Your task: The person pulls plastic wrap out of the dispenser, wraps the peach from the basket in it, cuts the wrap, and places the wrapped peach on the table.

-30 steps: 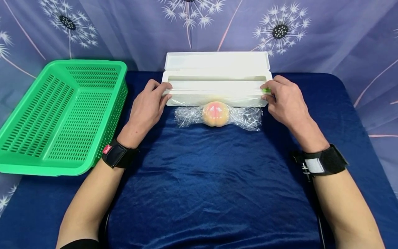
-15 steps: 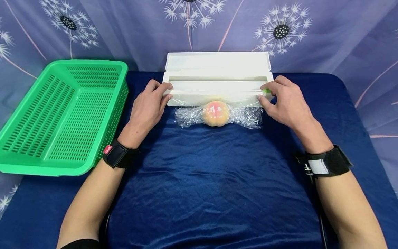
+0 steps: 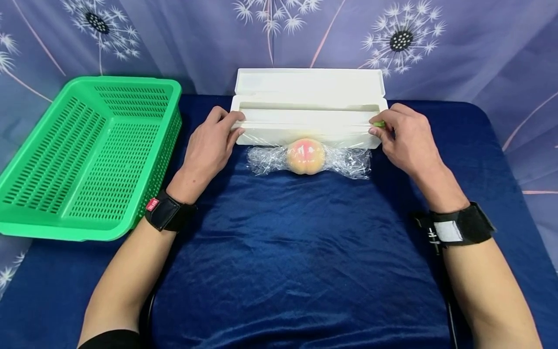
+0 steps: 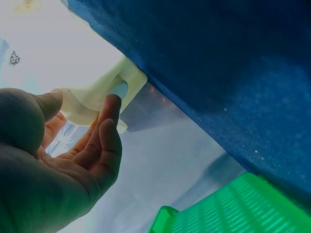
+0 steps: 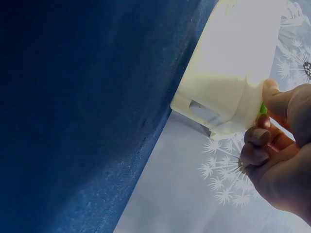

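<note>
A white cling film dispenser (image 3: 266, 135) lies across the far part of the table, its lid (image 3: 309, 82) raised at the back. My left hand (image 3: 208, 145) grips its left end, thumb in front and forefinger on top; in the left wrist view the other fingers curl by the end wall. At the right end, my right hand (image 3: 407, 140) pinches a small green slider (image 3: 378, 124) on the cutter rail between thumb and forefinger. Clear film runs from the dispenser's front edge to a peach (image 3: 306, 157), wrapped with crumpled film (image 3: 348, 162) bunched on both sides.
To the left stands a green slotted plastic basket (image 3: 150, 194), close to my left forearm. Dark blue cloth (image 3: 301, 252) covers the table. A dandelion-patterned curtain (image 3: 196, 43) hangs right behind the dispenser.
My right thumb, held off to the left half a second ago, is back against the green slider. The left hand keeps its grip. The head view has shifted slightly.
</note>
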`<state>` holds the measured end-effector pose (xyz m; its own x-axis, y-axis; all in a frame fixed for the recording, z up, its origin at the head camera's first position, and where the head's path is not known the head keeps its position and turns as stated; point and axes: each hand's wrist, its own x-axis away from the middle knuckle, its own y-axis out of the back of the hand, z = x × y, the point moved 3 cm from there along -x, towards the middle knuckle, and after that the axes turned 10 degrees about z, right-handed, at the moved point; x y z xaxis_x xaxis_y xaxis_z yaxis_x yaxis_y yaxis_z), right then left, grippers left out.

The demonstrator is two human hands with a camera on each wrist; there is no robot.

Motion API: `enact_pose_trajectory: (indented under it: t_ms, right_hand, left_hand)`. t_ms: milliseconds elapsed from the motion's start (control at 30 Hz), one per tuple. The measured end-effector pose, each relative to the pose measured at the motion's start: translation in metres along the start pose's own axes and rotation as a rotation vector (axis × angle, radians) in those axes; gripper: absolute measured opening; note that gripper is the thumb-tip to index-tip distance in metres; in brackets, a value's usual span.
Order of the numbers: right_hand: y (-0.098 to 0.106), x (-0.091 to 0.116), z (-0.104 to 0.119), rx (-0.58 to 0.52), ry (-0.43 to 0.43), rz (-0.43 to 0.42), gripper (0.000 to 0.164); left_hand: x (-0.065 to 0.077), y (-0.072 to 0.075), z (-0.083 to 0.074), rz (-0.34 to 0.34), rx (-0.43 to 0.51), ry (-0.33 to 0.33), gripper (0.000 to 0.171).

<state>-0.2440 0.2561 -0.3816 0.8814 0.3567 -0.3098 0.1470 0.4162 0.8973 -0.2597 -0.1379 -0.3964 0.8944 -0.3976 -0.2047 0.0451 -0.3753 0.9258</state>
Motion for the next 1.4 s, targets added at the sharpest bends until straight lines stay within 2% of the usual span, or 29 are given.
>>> enact_pose_trajectory:
  t_ms: [433, 800, 1200, 1400]
  right_hand:
    - [0.002, -0.002, 0.002, 0.014, 0.002, 0.027, 0.013]
    - [0.003, -0.007, 0.006, 0.024, 0.058, 0.037, 0.013]
    - [0.005, -0.008, 0.008, 0.026, 0.046, 0.087, 0.011]
    - [0.008, -0.011, 0.01, 0.034, 0.107, 0.114, 0.012]
  left_hand:
    - [-0.001, 0.0, -0.004, -0.026, -0.037, -0.019, 0.029]
    - [0.0, 0.001, -0.005, -0.041, -0.037, -0.028, 0.027]
    - [-0.001, -0.002, -0.005, -0.064, -0.035, -0.04, 0.026]
    - [0.0, -0.002, -0.005, -0.066, -0.027, -0.037, 0.025]
